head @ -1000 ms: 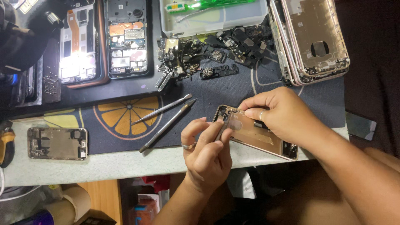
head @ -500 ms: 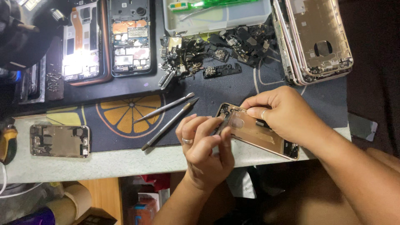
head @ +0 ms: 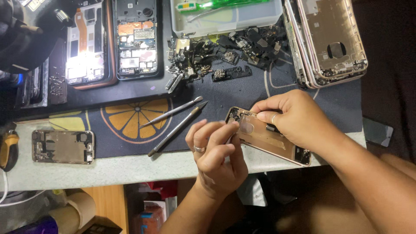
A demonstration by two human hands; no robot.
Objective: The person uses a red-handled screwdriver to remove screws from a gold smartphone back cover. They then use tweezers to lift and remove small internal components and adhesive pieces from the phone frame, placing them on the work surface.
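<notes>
The rose-gold phone shell (head: 265, 135) lies tilted at the near edge of the dark mat (head: 242, 93), barely shifted from a second ago, so the work stays at its top corner. The right hand (head: 299, 119) pins it with curled fingers while the left hand (head: 219, 154), closed round something thin I cannot make out, has crept closer. Two slim metal pry tools (head: 173, 119) lie just beside, smooth and grey
</notes>
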